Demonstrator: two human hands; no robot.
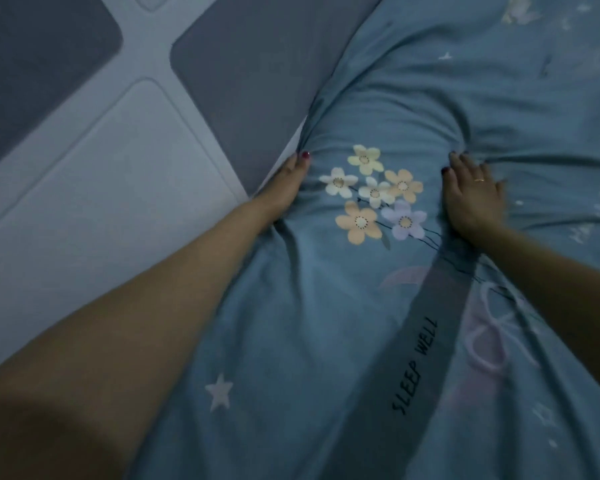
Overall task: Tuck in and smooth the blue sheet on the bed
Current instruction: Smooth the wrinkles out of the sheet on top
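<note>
Clearly, the blue sheet (326,306) covers the bed and carries a darker band with the printed words "SLEEP WELL" beside a bunch of flowers (374,194). The left hand (288,181) lies at the sheet's edge against the grey headboard panel (250,81) (its fingers are partly hidden, so I cannot tell the grip). The right hand (471,192) presses flat with spread fingers; prints at the right are too blurred to read.
</note>
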